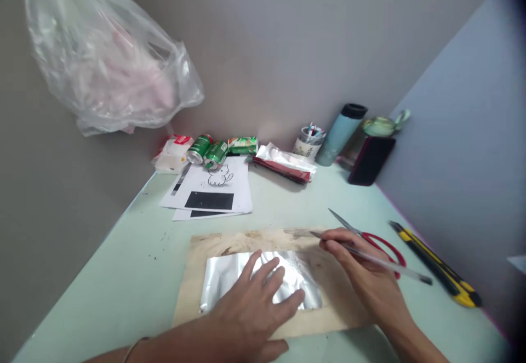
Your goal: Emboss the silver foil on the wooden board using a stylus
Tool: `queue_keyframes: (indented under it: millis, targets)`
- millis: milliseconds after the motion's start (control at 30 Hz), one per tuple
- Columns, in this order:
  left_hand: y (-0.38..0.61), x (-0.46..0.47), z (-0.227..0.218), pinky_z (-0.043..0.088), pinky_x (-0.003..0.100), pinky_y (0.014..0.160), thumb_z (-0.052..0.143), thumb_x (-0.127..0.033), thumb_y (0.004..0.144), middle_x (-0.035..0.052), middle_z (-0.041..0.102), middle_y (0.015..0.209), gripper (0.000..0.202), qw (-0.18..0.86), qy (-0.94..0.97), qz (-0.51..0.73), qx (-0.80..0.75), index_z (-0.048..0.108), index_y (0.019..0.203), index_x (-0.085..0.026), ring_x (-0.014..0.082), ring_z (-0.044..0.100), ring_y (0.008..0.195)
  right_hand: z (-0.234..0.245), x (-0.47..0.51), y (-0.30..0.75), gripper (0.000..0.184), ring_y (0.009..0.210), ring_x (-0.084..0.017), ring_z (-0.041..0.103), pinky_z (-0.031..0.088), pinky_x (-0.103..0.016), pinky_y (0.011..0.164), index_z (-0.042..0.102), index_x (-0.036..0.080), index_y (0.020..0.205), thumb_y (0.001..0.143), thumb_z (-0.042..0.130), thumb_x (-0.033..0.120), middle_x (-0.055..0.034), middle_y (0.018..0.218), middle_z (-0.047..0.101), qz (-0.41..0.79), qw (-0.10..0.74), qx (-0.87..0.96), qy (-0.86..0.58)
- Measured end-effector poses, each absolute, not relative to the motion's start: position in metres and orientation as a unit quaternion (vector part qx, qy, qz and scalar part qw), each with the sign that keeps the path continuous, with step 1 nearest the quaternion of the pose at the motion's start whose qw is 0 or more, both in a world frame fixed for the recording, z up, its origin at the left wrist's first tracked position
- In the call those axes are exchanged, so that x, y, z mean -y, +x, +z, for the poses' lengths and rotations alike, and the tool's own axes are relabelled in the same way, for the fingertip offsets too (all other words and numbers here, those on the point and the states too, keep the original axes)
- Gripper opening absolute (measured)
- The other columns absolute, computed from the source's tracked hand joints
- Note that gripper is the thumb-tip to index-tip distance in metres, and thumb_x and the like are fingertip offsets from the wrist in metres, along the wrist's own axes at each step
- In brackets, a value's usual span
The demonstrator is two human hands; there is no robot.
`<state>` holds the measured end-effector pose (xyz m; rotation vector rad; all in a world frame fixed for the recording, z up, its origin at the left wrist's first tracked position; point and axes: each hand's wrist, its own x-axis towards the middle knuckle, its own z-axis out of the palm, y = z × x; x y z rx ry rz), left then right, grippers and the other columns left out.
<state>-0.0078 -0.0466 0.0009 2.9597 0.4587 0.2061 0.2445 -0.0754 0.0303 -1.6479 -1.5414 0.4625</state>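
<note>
A rectangular sheet of shiny silver metal (222, 275), thin and slightly creased, lies on a wooden board (189, 308). My left hand (258, 300) rests over the sheet with its fingers spread. Held in my right hand (361, 272) is a pen (382, 261) with a clear barrel and a dark end cap. Its tip points left, over the board's upper right part, apart from the silver sheet. Red-handled scissors (378, 242) lie just beyond my right hand, partly hidden by it.
At right lies a yellow and black utility knife (435, 264). Printed papers (219, 193), green cans (216, 153), a foil packet (283, 163), a pen cup (308, 143), a blue bottle (341, 135) and a phone (372, 160) stand or lie toward the back. A plastic bag (110, 61) hangs upper left.
</note>
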Motion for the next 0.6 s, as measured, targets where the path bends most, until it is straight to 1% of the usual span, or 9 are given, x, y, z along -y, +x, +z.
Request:
queue_keyframes:
  millis: [133, 267, 333, 367, 400, 433, 500, 567, 600]
  targets:
    - [-0.004, 0.043, -0.006, 0.030, 0.065, 0.112, 0.059, -0.066, 0.092, 0.0233, 0.054, 0.141, 0.079, 0.047, 0.986, 0.066, -0.148, 0.033, 0.152, -0.022, 0.0412, 0.045, 0.138, 0.044, 0.068, 0.256, 0.025, 0.087, -0.028, 0.064, 0.051, -0.042, 0.078, 0.067, 0.021, 0.089, 0.099, 0.052, 0.039, -0.0094, 0.089, 0.068, 0.050, 0.305, 0.676, -0.669]
    - [-0.004, 0.038, -0.011, 0.032, 0.066, 0.110, 0.063, -0.068, 0.089, 0.0225, 0.057, 0.137, 0.081, 0.043, 0.985, 0.082, -0.144, 0.036, 0.150, -0.021, 0.0414, 0.050, 0.133, 0.051, 0.057, 0.259, 0.019, 0.086, -0.030, 0.063, 0.051, -0.045, 0.075, 0.067, 0.017, 0.076, 0.094, 0.060, 0.018, -0.0114, 0.080, 0.065, -0.024, 0.153, 0.712, -0.685]
    - [-0.004, 0.035, -0.015, 0.033, 0.066, 0.110, 0.065, -0.067, 0.088, 0.0218, 0.057, 0.137, 0.082, 0.034, 0.986, 0.086, -0.141, 0.035, 0.150, -0.021, 0.0418, 0.049, 0.134, 0.050, 0.050, 0.253, 0.015, 0.088, -0.026, 0.066, 0.054, -0.043, 0.079, 0.068, 0.014, 0.079, 0.094, 0.063, 0.014, -0.0101, 0.085, 0.069, -0.024, 0.080, 0.729, -0.679]
    - [-0.004, 0.034, -0.017, 0.033, 0.066, 0.110, 0.065, -0.067, 0.088, 0.0213, 0.057, 0.137, 0.083, 0.026, 0.986, 0.089, -0.139, 0.035, 0.150, -0.022, 0.0419, 0.048, 0.134, 0.049, 0.046, 0.248, 0.009, 0.091, -0.024, 0.067, 0.056, -0.042, 0.082, 0.070, 0.014, 0.090, 0.095, 0.064, 0.018, -0.0092, 0.094, 0.071, -0.020, 0.050, 0.736, -0.675]
    - [-0.004, 0.033, -0.019, 0.033, 0.066, 0.111, 0.066, -0.066, 0.088, 0.0207, 0.058, 0.136, 0.083, 0.016, 0.986, 0.098, -0.137, 0.035, 0.150, -0.021, 0.0419, 0.048, 0.134, 0.048, 0.043, 0.243, 0.013, 0.095, -0.021, 0.068, 0.057, -0.041, 0.084, 0.069, 0.015, 0.105, 0.097, 0.064, 0.025, -0.0081, 0.107, 0.071, -0.013, 0.023, 0.741, -0.671]
    - [-0.004, 0.032, -0.021, 0.034, 0.065, 0.110, 0.067, -0.061, 0.089, 0.0200, 0.059, 0.133, 0.078, 0.005, 0.985, 0.112, -0.135, 0.036, 0.148, -0.020, 0.0416, 0.049, 0.133, 0.047, 0.041, 0.238, 0.022, 0.099, -0.021, 0.069, 0.057, -0.042, 0.086, 0.067, 0.016, 0.116, 0.098, 0.065, 0.029, -0.0091, 0.117, 0.069, -0.004, 0.003, 0.745, -0.667]
    - [-0.004, 0.031, -0.024, 0.037, 0.062, 0.110, 0.066, -0.044, 0.093, 0.0181, 0.062, 0.128, 0.063, -0.020, 0.980, 0.143, -0.137, 0.040, 0.145, -0.020, 0.0395, 0.053, 0.130, 0.047, 0.040, 0.231, 0.033, 0.104, -0.022, 0.068, 0.058, -0.043, 0.088, 0.062, 0.018, 0.127, 0.098, 0.064, 0.033, -0.0096, 0.128, 0.065, 0.015, -0.023, 0.748, -0.663]
    - [-0.004, 0.031, -0.026, 0.041, 0.058, 0.108, 0.063, -0.033, 0.095, 0.0166, 0.065, 0.123, 0.051, -0.045, 0.974, 0.172, -0.139, 0.044, 0.140, -0.020, 0.0372, 0.057, 0.126, 0.052, 0.043, 0.233, 0.027, 0.101, -0.022, 0.069, 0.058, -0.043, 0.086, 0.067, 0.016, 0.118, 0.096, 0.066, 0.033, -0.0089, 0.119, 0.069, 0.038, -0.029, 0.748, -0.662]
    - [-0.003, 0.030, -0.027, 0.043, 0.057, 0.108, 0.062, -0.033, 0.096, 0.0159, 0.066, 0.121, 0.047, -0.057, 0.971, 0.185, -0.139, 0.046, 0.138, -0.020, 0.0363, 0.059, 0.124, 0.057, 0.044, 0.239, 0.023, 0.096, -0.022, 0.070, 0.058, -0.042, 0.084, 0.069, 0.016, 0.111, 0.095, 0.068, 0.033, -0.0072, 0.110, 0.072, 0.050, -0.025, 0.747, -0.663]
